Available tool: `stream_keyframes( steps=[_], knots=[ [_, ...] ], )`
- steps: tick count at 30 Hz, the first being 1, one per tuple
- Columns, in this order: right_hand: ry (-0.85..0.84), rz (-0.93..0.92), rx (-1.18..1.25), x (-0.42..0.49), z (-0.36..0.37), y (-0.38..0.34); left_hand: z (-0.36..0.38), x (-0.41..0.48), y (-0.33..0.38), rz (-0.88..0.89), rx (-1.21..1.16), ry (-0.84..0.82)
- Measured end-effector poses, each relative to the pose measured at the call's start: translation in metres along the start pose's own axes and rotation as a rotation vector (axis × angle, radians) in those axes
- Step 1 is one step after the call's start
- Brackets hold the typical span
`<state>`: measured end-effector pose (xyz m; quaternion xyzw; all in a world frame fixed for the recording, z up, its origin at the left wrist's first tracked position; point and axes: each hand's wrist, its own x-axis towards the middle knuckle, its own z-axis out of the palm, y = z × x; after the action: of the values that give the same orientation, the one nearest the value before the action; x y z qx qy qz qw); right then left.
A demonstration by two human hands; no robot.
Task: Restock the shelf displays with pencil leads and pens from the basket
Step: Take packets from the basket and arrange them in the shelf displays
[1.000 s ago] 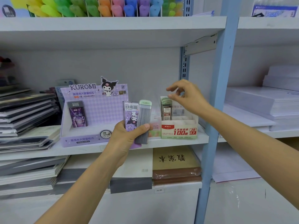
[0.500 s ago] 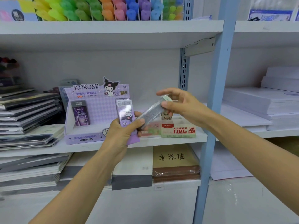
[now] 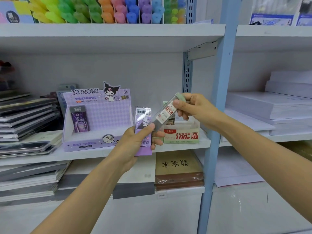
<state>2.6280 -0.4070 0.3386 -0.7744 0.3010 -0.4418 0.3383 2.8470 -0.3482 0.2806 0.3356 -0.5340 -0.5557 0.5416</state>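
Observation:
My left hand (image 3: 138, 139) grips a purple Kuromi lead pack (image 3: 142, 120) upright in front of the middle shelf. My right hand (image 3: 192, 107) pinches the green-capped end of a clear lead case (image 3: 166, 112) with a red and white label, tilted down to the left; its lower end touches my left thumb. Behind them on the shelf stand the purple Kuromi display box (image 3: 98, 122), holding one dark pack (image 3: 79, 119), and the white and green 2B 0.7 lead box (image 3: 183, 135). No basket is in view.
Coloured highlighters (image 3: 108, 10) fill the shelf above. Stacked notebooks (image 3: 25, 122) lie at the left, and paper reams (image 3: 270, 105) at the right past the blue upright post (image 3: 217, 115). Brown and grey notebooks (image 3: 179, 168) lie on the shelf below.
My right hand came over from the 0.7 box, took the green-capped case by its top and tipped it rightward. My left hand lowered slightly and keeps the purple pack.

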Motion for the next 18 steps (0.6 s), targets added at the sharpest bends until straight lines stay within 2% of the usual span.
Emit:
stream_keyframes(
  steps=[2,5,10,13,18],
  knots=[
    [0.098,-0.019,-0.046,0.001,-0.014,-0.004,-0.002,0.001,0.000,-0.008,0.012,0.024],
    [0.197,-0.049,-0.257,0.004,-0.035,-0.011,-0.004,0.000,-0.001,0.005,0.053,0.026],
    [0.105,-0.108,-0.564,0.007,-0.027,-0.005,-0.003,-0.002,-0.004,0.050,0.111,0.015],
    [0.128,-0.137,-0.605,0.014,-0.017,0.005,-0.003,-0.003,-0.004,0.060,0.080,0.021],
    [0.112,-0.071,-0.615,0.033,-0.003,0.019,-0.009,-0.002,-0.005,0.068,0.053,0.057]
  ],
)
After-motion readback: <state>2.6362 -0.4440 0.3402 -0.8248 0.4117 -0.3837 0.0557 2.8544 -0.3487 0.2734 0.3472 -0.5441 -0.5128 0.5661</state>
